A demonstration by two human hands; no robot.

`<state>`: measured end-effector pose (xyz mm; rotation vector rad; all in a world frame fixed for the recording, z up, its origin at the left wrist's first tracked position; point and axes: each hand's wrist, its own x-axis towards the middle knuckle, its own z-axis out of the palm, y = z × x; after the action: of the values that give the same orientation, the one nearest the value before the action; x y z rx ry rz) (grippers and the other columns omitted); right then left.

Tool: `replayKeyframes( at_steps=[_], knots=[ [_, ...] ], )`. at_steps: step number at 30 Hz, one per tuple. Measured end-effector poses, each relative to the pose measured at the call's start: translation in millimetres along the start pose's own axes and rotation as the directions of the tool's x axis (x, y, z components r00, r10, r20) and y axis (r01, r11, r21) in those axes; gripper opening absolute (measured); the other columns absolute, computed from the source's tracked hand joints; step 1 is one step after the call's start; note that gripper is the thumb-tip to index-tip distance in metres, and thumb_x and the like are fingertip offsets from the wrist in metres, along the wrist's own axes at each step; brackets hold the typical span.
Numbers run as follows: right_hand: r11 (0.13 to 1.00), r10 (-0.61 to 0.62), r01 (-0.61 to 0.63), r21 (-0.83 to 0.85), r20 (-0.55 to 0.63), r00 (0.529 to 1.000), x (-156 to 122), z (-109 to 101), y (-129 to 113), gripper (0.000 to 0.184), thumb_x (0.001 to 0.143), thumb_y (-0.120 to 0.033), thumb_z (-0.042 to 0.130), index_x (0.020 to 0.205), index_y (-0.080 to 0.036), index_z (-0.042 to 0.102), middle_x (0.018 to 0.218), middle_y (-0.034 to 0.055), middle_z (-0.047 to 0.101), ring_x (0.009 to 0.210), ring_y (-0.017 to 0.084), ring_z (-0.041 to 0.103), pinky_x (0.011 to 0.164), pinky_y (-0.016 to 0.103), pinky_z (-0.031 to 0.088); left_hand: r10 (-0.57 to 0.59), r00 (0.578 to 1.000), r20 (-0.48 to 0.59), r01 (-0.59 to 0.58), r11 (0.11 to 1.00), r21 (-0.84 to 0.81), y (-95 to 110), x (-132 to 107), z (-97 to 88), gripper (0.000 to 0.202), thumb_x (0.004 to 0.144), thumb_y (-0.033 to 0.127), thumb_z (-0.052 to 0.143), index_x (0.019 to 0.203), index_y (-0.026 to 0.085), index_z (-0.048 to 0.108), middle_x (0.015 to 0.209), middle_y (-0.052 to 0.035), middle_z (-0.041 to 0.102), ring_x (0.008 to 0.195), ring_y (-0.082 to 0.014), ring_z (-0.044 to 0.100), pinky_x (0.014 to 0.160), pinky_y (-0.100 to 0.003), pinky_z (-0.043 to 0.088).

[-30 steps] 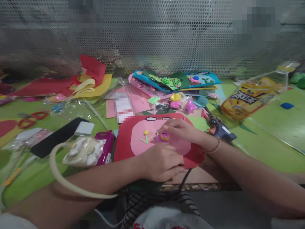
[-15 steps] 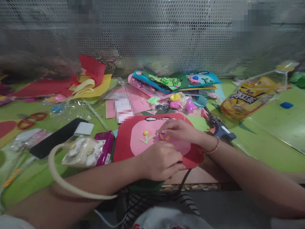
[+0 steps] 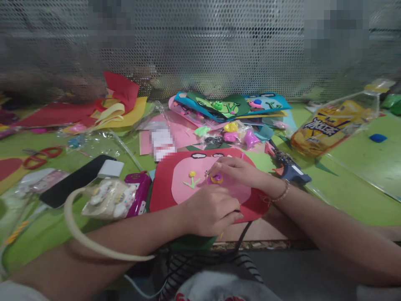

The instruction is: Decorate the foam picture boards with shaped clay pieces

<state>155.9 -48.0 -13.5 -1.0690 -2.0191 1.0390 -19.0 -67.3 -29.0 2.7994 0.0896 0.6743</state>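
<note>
Clutter: slick bottle [image 3: 332, 124] right; red-handled scissors [image 3: 40, 154], black phone [image 3: 73, 184] left; bagged clay [image 3: 230, 138] beyond.
Card [image 3: 161, 179]: smooth red, rounded corners, on the green table [image 3: 354, 196].
Clay piece [image 3: 216, 179]: purple and yellow, rounded, on the card's pink oval [image 3: 180, 177].
Fingers: left hand [image 3: 209, 211] curled, blocking the card; right hand [image 3: 238, 172] bunched by the clay piece; cannot tell if either grips.

There are two hands [image 3: 213, 211], one rounded red card [image 3: 161, 179] with one yellow flower [image 3: 192, 174], one pair of scissors [image 3: 43, 155], one black phone [image 3: 72, 184], one bottle [image 3: 332, 127] and one bracelet [image 3: 286, 190].
</note>
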Motion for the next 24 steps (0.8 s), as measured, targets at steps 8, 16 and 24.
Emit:
replayKeyframes(
  at_steps=[8,16,24],
  knots=[
    [1.0,-0.011,0.011,-0.013,-0.002,1.0,1,2,7,0.011,0.08,-0.025,0.062,0.083,-0.018,0.07,0.088,0.0049,0.067,0.086,0.016,0.061,0.078,0.03,0.049,-0.007,1.0,-0.025,0.007,1.0,-0.004,3,1,-1.8,0.028,0.094,0.022,0.036,0.077,0.013,0.057,0.065,-0.0053,0.058,0.062,-0.0176,0.05,0.061,-0.029,0.039],
    [1.0,-0.004,0.004,0.014,-0.001,1.0,3,2,12,0.013,0.082,-0.023,0.058,0.081,-0.015,0.068,0.084,0.0055,0.067,0.081,0.015,0.061,0.075,0.03,0.05,0.006,0.999,-0.04,-0.005,1.0,0.009,3,2,-2.4,0.03,0.094,0.022,0.035,0.075,0.013,0.057,0.062,-0.004,0.056,0.06,-0.017,0.049,0.058,-0.028,0.038],
    [0.999,-0.044,0.044,0.006,-0.02,0.999,4,3,21,0.011,0.082,-0.022,0.06,0.082,-0.017,0.069,0.082,0.0045,0.068,0.08,0.014,0.062,0.073,0.029,0.05,0.001,1.0,-0.026,-0.001,1.0,0.007,3,3,-3.0,0.035,0.095,0.024,0.032,0.072,0.013,0.058,0.061,-0.0052,0.056,0.059,-0.0176,0.048,0.057,-0.03,0.039]
  ],
)
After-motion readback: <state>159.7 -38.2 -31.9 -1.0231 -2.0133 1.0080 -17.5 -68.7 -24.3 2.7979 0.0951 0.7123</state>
